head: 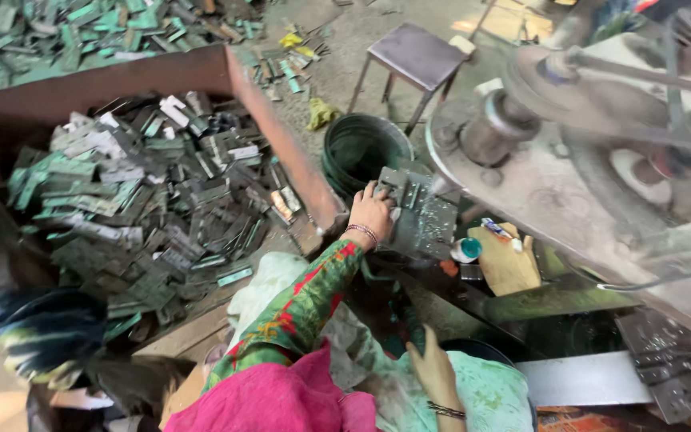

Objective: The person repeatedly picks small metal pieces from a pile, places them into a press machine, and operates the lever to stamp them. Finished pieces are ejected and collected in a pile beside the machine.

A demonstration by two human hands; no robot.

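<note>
A flat grey-green metal plate (421,214) with raised fittings lies tilted at the foot of the big press machine (593,160), just right of the rusty bin's corner. The left hand (371,211) rests on the plate's left edge, its fingers (376,192) curled over the top rim and gripping it; a beaded bracelet sits at the wrist, and the sleeve behind it is green with red and yellow flowers. The right hand (433,368) lies low in the picture, on pale green cloth over the lap, fingers loosely together and flat, holding nothing that can be seen; a dark bangle circles that wrist.

Just behind the plate stands a dark green round bucket (361,148), open at the top. To the plate's right, a small teal-capped pot (466,250) sits beside a tan piece of card (507,264). Further right and above, the machine's large wheel and shaft are blurred.

Left of the hand, a wide rust-brown bin (269,120) holds a heap of small grey and green metal strips (145,200). More such strips (81,28) litter the floor beyond the bin. A small metal stool (417,56) stands on the concrete floor past the bucket. At lower right, a pale metal bar (577,380) lies near a stack of dark punched plates (673,368). Bright pink cloth (273,400) fills the bottom middle.
</note>
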